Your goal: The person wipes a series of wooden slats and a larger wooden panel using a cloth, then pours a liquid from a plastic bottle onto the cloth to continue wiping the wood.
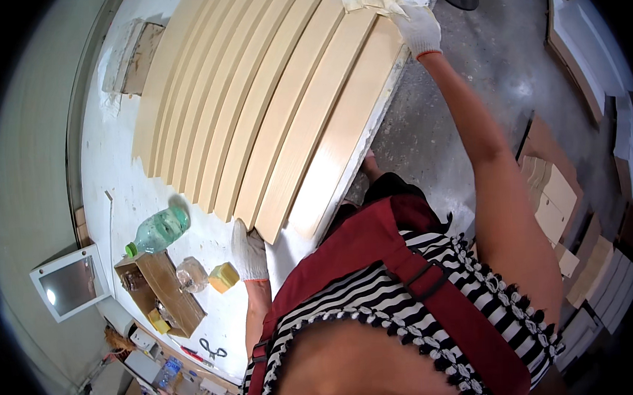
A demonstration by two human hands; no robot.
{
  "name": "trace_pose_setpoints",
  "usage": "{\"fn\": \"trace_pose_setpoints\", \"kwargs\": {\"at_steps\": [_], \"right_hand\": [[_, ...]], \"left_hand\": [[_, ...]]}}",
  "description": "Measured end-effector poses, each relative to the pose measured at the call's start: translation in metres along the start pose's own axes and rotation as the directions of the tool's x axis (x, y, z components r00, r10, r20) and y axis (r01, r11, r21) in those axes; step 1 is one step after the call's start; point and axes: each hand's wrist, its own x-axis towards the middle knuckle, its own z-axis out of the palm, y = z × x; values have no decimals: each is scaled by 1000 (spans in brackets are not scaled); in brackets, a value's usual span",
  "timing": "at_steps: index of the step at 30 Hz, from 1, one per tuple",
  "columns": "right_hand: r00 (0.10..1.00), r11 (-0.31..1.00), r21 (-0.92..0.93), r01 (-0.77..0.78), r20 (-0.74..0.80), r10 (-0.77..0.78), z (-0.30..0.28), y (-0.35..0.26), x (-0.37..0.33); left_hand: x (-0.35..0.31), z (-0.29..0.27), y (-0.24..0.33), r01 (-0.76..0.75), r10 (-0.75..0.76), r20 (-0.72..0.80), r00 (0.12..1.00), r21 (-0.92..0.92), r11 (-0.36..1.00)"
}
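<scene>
Several long pale wooden boards (286,102) lie overlapped like steps across a white worktable. My right hand (418,29), in a white knit glove, is stretched to their far end. It is closed on a pale yellowish cloth (372,1), which rests on the board tops. At the near end, my left hand (248,255), also gloved, grips the end of a board beside the table's front edge. Some of its fingers are hidden. The nearest board (349,128) lies flat along that edge and shines with reflected light.
Left of my left hand are a yellow sponge (224,277), a clear plastic container (192,275), an open cardboard box (179,303) and a green bottle (159,231) on its side. Scissors (213,348) lie nearby. A wrapped block (137,58) stands far left. Stacked panels (549,199) occupy the floor at right.
</scene>
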Motion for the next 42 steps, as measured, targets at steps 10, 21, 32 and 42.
{"fn": "trace_pose_setpoints", "kwargs": {"at_steps": [10, 21, 32, 42], "right_hand": [[997, 996, 70, -63, 45, 60, -16, -38, -24], [902, 906, -110, 408, -106, -419, 1, -116, -29], [490, 468, 583, 664, 134, -861, -54, -249, -137], [838, 798, -256, 545, 165, -519, 105, -259, 24]], "left_hand": [[-22, 31, 11, -26, 29, -48, 998, 60, 998], [-21, 27, 0, -48, 40, -93, 995, -91, 995], [-28, 28, 9, -156, 84, -342, 936, -189, 970], [34, 39, 19, -417, 382, -176, 907, -260, 871]]}}
